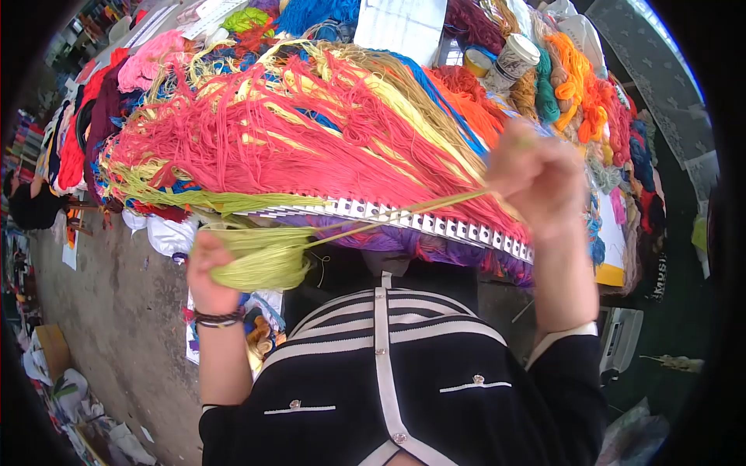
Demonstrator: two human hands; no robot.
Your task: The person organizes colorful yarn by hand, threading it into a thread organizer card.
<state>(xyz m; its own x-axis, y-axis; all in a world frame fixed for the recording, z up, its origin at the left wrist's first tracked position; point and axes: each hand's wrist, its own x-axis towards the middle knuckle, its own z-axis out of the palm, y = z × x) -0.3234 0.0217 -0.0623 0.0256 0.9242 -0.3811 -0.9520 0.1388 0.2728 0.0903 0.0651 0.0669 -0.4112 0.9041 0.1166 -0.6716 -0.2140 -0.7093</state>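
My left hand point(210, 268) is closed around one end of a loose lime-green thread skein point(268, 256), low at the left in front of the table edge. From the skein, a few strands stretch taut up to the right. My right hand point(536, 171) pinches their far end; it is blurred by motion, in front of the threads on the table. Between the hands runs a row of white punched cards point(451, 228) with threads looped through them. Long pink threads point(272, 155) fan out behind the cards, with lime-green threads point(256, 202) at their left end.
Purple yarn point(381, 242) lies along the table's near edge. Behind the threads are a white paper sheet point(400, 27), a white cup point(517, 58) and orange skeins point(575, 66). A white bag point(167, 237) hangs at the left. Farther left is a person in black point(35, 208).
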